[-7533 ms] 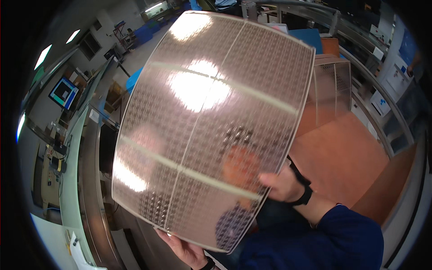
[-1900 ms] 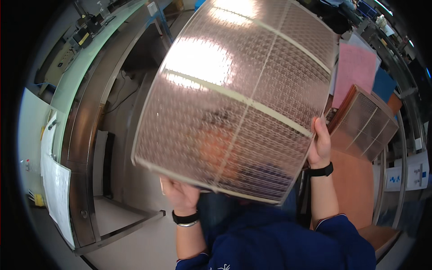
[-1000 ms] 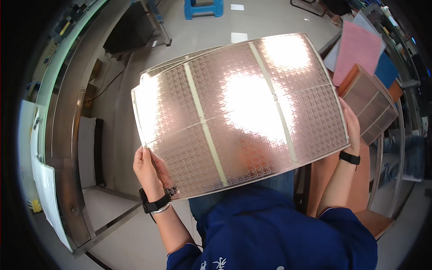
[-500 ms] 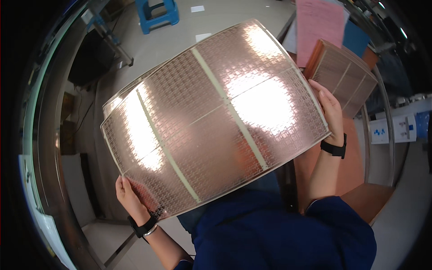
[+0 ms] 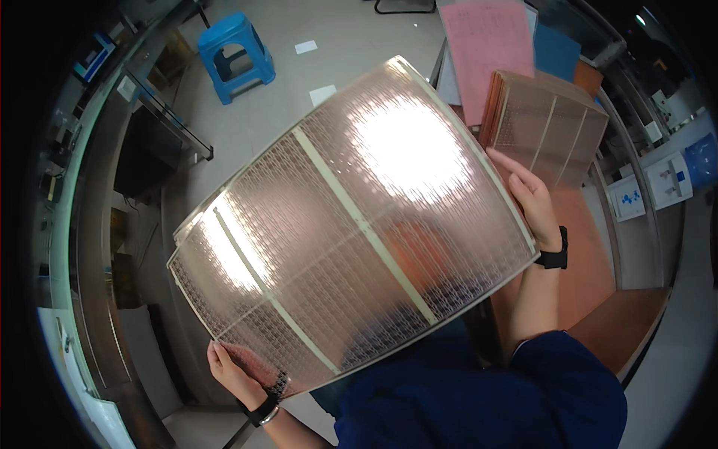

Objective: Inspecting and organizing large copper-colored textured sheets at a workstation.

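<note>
A person looking down holds up a large, thin, translucent copper-coloured patterned sheet (image 5: 351,232) with pale cream strips running across it, gripped by both bare hands in front of the body. The sheet is tilted, with its lower left corner near the person's waist and its upper edge reaching out over the grey floor (image 5: 359,45). Two bright patches of ceiling light glare off its glossy surface.

The left hand (image 5: 235,370) pinches the sheet's lower left corner, thumb on the front face and fingers curled behind, partly seen through the sheet. A dark wristband sits on that wrist. The right hand (image 5: 532,198) grips the sheet's right edge, fingers extended along and behind the edge; how the thumb sits cannot be told. A black watch strap (image 5: 555,257) circles the right wrist. The person wears a dark blue long-sleeved top (image 5: 486,396).

Beyond the right hand, a stack of similar copper patterned sheets (image 5: 550,127) lies on an orange-brown table surface (image 5: 598,299), just beside the held sheet's right edge. Behind the stack lie a pink paper sheet (image 5: 490,45) and a blue folder (image 5: 557,52). A blue plastic stool (image 5: 235,52) stands on the floor at the upper left, well apart from the sheet, with small white paper scraps near it. A long metal workbench edge (image 5: 90,247) curves along the left side.
</note>
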Available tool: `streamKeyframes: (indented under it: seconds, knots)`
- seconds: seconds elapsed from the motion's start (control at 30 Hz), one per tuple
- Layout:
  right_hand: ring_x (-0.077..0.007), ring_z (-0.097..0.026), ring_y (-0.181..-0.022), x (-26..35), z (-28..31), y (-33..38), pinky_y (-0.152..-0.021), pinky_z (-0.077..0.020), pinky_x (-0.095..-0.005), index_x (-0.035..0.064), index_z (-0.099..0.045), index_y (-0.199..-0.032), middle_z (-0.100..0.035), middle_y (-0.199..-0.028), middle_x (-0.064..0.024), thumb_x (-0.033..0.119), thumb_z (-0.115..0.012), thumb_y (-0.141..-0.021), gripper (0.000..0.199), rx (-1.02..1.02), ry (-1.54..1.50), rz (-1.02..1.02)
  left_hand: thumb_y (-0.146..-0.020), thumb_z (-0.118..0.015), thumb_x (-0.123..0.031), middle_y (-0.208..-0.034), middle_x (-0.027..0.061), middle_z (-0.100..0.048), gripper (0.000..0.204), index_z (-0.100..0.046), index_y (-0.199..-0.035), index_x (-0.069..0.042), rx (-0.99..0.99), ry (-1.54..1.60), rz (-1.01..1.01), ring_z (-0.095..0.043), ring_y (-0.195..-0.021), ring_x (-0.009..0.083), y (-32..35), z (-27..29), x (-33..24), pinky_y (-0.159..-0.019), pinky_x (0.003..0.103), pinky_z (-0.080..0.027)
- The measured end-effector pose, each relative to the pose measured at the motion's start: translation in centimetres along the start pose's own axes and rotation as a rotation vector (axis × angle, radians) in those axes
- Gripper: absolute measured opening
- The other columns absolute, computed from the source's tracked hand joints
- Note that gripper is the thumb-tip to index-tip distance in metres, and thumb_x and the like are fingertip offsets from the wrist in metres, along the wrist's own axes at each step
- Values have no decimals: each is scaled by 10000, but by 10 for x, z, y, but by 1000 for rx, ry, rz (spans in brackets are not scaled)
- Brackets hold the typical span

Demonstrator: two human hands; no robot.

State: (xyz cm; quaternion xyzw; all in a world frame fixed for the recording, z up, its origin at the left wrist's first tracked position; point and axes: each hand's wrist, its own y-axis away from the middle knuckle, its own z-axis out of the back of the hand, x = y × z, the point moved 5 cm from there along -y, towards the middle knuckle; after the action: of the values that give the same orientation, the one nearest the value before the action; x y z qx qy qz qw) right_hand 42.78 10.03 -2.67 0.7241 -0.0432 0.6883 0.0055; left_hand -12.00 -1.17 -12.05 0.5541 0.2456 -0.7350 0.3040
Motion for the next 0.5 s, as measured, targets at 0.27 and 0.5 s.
streamKeyframes:
  seconds: [0.27, 0.5]
  knots:
    - [-160, -537, -1046, -6, 10, 11, -889, -417, -282, -50, -449, -1260, -557, -1182, -127, 181, -529, -902, 433, 87, 41, 19, -943, -457, -197, -612, 6, -466, 232, -506, -795, -26, -82, 305, 10, -433, -524, 84, 14, -11, -35, -477, 226, -345]
    - [-132, -564, -970, -11, 20, 10, -848, -441, -271, -44, -501, -1215, -608, -1085, -97, 203, -605, -865, 441, 70, -63, 102, -912, -527, -162, -850, -4, -541, 136, -550, -933, -30, 218, 558, 47, -512, -776, 77, 5, 4, -24, -669, 211, -421]
